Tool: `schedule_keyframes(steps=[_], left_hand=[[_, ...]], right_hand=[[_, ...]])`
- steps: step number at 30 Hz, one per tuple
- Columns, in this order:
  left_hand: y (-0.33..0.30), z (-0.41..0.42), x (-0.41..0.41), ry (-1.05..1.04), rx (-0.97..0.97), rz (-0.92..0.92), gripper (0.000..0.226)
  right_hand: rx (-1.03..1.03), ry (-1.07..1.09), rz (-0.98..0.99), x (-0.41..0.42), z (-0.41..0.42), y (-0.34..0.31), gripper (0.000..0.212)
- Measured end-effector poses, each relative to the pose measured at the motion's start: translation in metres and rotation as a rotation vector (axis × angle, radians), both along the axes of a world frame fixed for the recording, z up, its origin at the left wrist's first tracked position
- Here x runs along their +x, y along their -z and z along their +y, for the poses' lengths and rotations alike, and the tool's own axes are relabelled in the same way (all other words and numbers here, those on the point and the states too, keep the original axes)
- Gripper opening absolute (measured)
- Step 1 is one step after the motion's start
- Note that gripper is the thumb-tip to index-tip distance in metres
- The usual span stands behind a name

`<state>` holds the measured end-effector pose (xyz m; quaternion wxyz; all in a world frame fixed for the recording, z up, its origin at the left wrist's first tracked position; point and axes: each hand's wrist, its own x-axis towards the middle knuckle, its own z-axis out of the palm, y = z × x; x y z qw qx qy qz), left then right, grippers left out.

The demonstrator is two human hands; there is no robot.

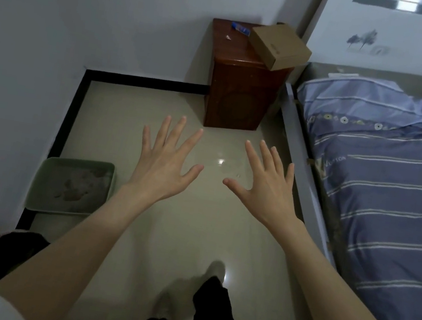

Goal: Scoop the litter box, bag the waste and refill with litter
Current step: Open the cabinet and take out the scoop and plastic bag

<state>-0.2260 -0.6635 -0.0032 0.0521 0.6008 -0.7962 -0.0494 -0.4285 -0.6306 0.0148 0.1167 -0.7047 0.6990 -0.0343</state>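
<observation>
Sitting on the floor by the left wall is the litter box [71, 186], a pale green tray. It holds thin grey litter with some brown clumps in it. It is down low on the left side of the view, close beside the left arm but not touching it.

Both hands are held out in front, backs up, over the shiny floor [134, 108]. The left hand [165, 165] has its fingers spread wide and straight, and it holds nothing. The right hand [262, 181] is the same, fingers wide and straight, with nothing in it. The two thumbs point at each other with a gap between them. Neither hand touches the litter box.

The floor is smooth and pale, and it shines with small spots of light. A black strip runs along the bottom of the white walls. In the far corner stands a dark brown wooden cabinet [240, 92]. A brown cardboard box [280, 47] lies tilted on its top, hanging over the right edge. A small blue thing [241, 28] lies on the top too, near the box.

On the right is a bed [383, 188] with a blue cover that has pale stripes. Its grey frame runs along the floor.

Down below, the person's dark trouser legs and light shoes [216, 271] show. A dark heap lies at the lower left, too dim to make out.
</observation>
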Motion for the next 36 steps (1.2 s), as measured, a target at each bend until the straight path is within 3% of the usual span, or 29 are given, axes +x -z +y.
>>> schedule_keyframes(steps=[19, 36], left_hand=[[0.016, -0.295, -0.125, -0.107, -0.004, -0.059, 0.068], [0.135, -0.527, -0.11, -0.141, 0.265, -0.053, 0.076]], right_hand=[[0.02, -0.196, 0.015, -0.123, -0.333, 0.015, 0.086], [0.201, -0.155, 0.033, -0.12, -0.568, 0.119, 0.082]])
